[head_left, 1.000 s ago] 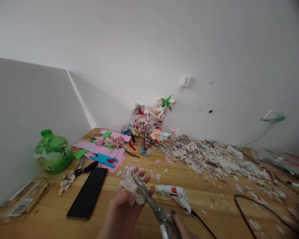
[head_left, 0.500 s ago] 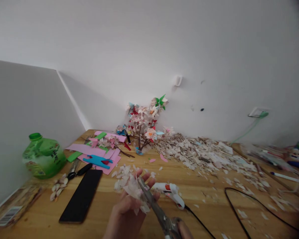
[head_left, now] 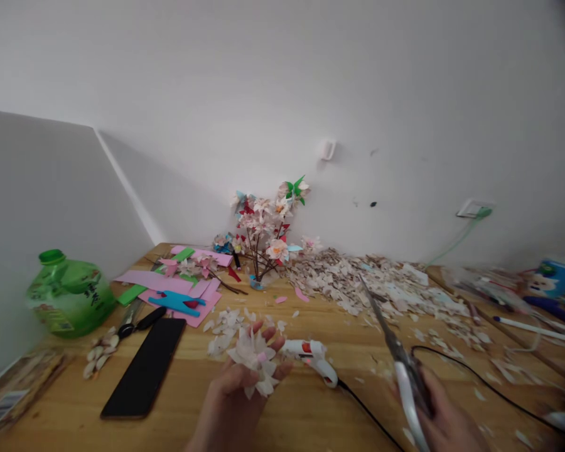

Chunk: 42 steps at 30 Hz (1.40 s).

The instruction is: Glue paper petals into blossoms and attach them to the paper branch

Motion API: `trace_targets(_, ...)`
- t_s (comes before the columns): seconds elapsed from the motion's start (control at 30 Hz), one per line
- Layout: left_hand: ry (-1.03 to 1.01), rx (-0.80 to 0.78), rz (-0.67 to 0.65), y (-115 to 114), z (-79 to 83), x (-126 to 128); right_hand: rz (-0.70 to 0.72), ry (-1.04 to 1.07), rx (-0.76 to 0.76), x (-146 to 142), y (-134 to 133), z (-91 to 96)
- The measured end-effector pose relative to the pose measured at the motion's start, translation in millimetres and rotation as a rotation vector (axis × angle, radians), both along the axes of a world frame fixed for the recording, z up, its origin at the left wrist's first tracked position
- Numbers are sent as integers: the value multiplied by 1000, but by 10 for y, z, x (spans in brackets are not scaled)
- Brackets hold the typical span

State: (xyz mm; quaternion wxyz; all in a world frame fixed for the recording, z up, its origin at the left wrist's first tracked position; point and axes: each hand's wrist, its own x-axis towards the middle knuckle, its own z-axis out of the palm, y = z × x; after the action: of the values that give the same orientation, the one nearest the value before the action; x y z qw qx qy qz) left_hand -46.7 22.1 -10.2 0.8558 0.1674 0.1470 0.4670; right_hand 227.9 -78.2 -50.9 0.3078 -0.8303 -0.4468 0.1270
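Paper flower (head_left: 255, 358) sits pinched in the left hand (head_left: 238, 402) over the surface (head_left: 179, 414), beside the glue gun (head_left: 311, 356). Right hand (head_left: 445, 420) is wrapped round the scissors (head_left: 395, 351), blades together, off to the side. I'd trim petals in tiny snips, holding the base firmly.

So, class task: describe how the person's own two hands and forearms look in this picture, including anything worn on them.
Both are bare. The left hand shows no glove, ring or watch, and no sleeve covers the visible forearm. The right hand is blurred at the picture's lower edge; no glove or sleeve shows there either. No markings can be made out.
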Motion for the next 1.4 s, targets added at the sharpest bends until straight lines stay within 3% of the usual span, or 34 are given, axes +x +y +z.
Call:
trace_targets(0.1,47,-60,74,41,-5,-63,6,-247,-148,282,236,47)
trace_targets(0.2,84,-115,138,97,-55,-150,147,-385,-240,522,421,-175)
trace_targets(0.37,78,-149,172,163,-138,-270,291,-314,-156,714,547,-503)
trace_targets(0.6,78,-179,158,204,-137,-296,331,-299,-8,750,575,-547)
trace_targets(0.7,114,-192,154,226,-163,-299,370,-368,61,621,546,-457)
trace_targets(0.77,148,-192,146,234,-196,-299,450,-250,108,424,543,-373)
trace_targets(0.9,178,-185,132,221,-261,-287,657,20,-59,-85,642,-275)
trace_targets(1.0,165,-190,116,199,-281,-288,624,15,-81,-344,776,-317)
trace_targets(1.17,180,-173,131,202,-283,-327,628,46,-29,-484,922,-346)
trace_targets(1.4,229,-106,136,198,-323,-308,528,381,101,-773,817,65)
